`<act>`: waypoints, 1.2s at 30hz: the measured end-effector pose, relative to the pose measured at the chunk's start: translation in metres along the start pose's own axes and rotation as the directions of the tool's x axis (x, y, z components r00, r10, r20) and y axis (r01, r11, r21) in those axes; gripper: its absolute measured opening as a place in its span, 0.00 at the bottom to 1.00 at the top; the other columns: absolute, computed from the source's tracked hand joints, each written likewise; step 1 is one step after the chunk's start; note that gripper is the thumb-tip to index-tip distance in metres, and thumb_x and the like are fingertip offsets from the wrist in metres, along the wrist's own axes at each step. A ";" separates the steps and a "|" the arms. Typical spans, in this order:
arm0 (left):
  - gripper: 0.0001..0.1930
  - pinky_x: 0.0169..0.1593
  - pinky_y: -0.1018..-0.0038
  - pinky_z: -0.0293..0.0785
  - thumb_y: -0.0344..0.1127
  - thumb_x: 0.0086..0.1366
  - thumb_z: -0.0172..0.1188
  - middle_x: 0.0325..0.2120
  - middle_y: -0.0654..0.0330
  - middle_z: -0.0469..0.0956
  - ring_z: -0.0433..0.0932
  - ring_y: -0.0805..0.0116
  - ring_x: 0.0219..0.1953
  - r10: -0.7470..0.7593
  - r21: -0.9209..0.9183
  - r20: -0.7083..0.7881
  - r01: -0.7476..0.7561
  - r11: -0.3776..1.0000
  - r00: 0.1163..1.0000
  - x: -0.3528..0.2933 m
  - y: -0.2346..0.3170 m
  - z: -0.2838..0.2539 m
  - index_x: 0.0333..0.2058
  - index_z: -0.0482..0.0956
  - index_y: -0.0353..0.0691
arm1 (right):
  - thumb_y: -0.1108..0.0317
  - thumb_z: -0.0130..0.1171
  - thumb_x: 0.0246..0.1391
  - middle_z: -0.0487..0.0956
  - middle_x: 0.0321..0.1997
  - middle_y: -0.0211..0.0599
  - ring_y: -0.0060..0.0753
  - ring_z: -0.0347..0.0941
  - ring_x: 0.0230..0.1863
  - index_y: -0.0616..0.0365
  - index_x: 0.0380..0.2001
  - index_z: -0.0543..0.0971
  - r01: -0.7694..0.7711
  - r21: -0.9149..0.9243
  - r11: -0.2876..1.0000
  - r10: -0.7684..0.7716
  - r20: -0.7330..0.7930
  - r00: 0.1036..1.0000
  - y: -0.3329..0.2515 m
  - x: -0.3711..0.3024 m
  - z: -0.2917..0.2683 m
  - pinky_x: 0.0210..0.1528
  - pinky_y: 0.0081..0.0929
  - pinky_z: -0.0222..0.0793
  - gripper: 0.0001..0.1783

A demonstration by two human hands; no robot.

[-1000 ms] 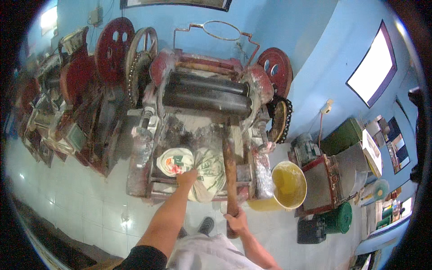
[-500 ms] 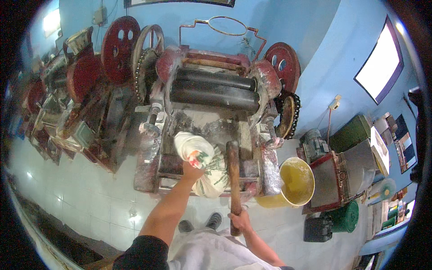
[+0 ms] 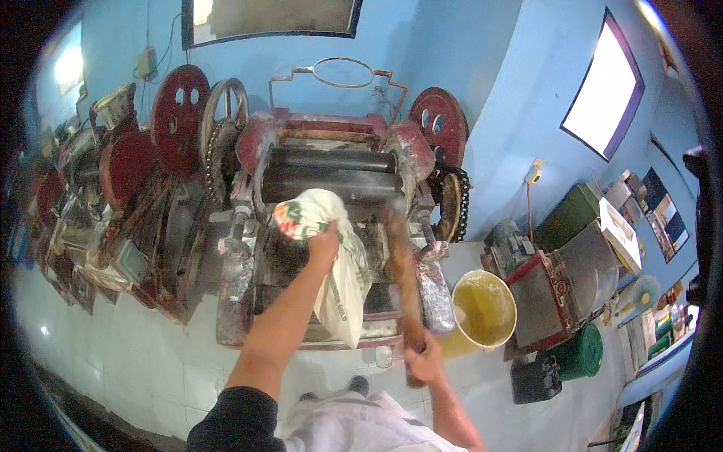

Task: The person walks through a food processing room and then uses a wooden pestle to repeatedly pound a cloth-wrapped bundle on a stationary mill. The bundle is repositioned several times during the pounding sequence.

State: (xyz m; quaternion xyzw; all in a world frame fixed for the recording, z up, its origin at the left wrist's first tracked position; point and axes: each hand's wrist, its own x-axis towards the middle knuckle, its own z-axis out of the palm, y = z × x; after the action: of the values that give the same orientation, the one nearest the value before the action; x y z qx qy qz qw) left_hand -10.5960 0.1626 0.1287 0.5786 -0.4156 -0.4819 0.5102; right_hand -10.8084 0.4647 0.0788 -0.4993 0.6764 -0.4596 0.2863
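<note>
In my left hand (image 3: 324,245) is a bunched white cloth sack (image 3: 343,290) with green and red print. My fingers close round it; its upper part bulges over the machine's bed and its lower end hangs toward me. My right hand (image 3: 425,363) grips the near end of a long wooden stick (image 3: 404,290), which points away from me, its far end smeared by motion. Both are held above a roller machine (image 3: 245,282) with red sides. Two dark rollers (image 3: 331,185) lie across it beyond the sack.
A yellow bucket (image 3: 486,307) stands right of the machine, beside a motor-driven machine (image 3: 536,294) and a green bin (image 3: 581,348). More red-wheeled machinery (image 3: 128,169) lines the left side. Large chain sprockets (image 3: 452,203) flank the rollers. A blue wall (image 3: 452,45) rises behind.
My left hand has lifted the sack up and toward the rollers, so its lower end now hangs down. My right hand has shifted slightly right with the stick. The view has tilted.
</note>
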 end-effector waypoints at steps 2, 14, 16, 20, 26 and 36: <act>0.34 0.50 0.62 0.72 0.56 0.62 0.58 0.40 0.40 0.81 0.80 0.54 0.44 -0.049 -0.177 -0.258 0.002 0.984 0.965 0.031 -0.020 -0.029 0.42 0.78 0.20 | 0.66 0.70 0.45 0.81 0.38 0.40 0.35 0.77 0.40 0.65 0.51 0.75 0.182 0.053 0.982 -0.178 -0.073 0.981 -0.097 0.018 -0.005 0.48 0.35 0.73 0.29; 0.17 0.48 0.61 0.75 0.37 0.56 0.64 0.43 0.54 0.83 0.80 0.56 0.48 0.036 0.316 -0.221 0.037 0.948 0.975 -0.019 -0.232 -0.092 0.44 0.82 0.39 | 0.66 0.70 0.53 0.75 0.51 0.40 0.36 0.74 0.46 0.51 0.62 0.61 0.831 0.432 0.350 -0.588 -0.589 0.554 -0.286 0.069 -0.037 0.49 0.47 0.75 0.37; 0.17 0.49 0.62 0.76 0.41 0.54 0.66 0.39 0.58 0.85 0.83 0.57 0.43 0.163 0.454 -0.141 -0.083 0.887 0.976 -0.036 -0.208 -0.063 0.41 0.84 0.41 | 0.64 0.69 0.50 0.77 0.50 0.42 0.37 0.74 0.46 0.57 0.58 0.65 0.642 0.385 0.663 -0.384 -0.561 0.733 -0.173 0.054 0.002 0.51 0.42 0.73 0.35; 0.19 0.51 0.62 0.75 0.46 0.57 0.64 0.39 0.56 0.85 0.82 0.55 0.44 0.158 0.454 -0.194 -0.054 0.889 0.968 -0.036 -0.239 -0.083 0.41 0.83 0.38 | 0.56 0.68 0.46 0.81 0.43 0.47 0.38 0.78 0.43 0.65 0.50 0.75 -0.408 -0.091 0.908 0.408 0.403 0.819 0.066 -0.047 0.105 0.50 0.34 0.72 0.32; 0.23 0.58 0.58 0.68 0.48 0.60 0.59 0.50 0.51 0.79 0.76 0.49 0.53 -0.015 0.798 0.179 -0.137 0.587 0.984 -0.004 -0.262 -0.096 0.50 0.79 0.40 | 0.66 0.69 0.48 0.77 0.54 0.47 0.40 0.73 0.54 0.68 0.57 0.71 -0.013 -0.138 0.990 0.036 0.171 0.985 -0.102 0.007 0.061 0.58 0.35 0.68 0.33; 0.24 0.59 0.59 0.68 0.42 0.56 0.63 0.50 0.51 0.79 0.75 0.49 0.54 -0.095 0.506 0.106 0.028 0.862 0.990 -0.046 -0.212 -0.080 0.52 0.79 0.42 | 0.74 0.64 0.49 0.79 0.44 0.43 0.40 0.74 0.49 0.62 0.52 0.71 0.080 0.219 0.972 -0.039 -0.185 0.982 -0.060 0.001 0.070 0.57 0.36 0.68 0.25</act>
State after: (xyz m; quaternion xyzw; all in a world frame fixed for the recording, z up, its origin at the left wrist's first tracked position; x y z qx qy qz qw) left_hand -10.5279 0.2505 -0.0741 0.6725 -0.5399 -0.4088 0.2986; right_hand -10.7251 0.4351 0.1046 -0.4401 0.6276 -0.5850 0.2649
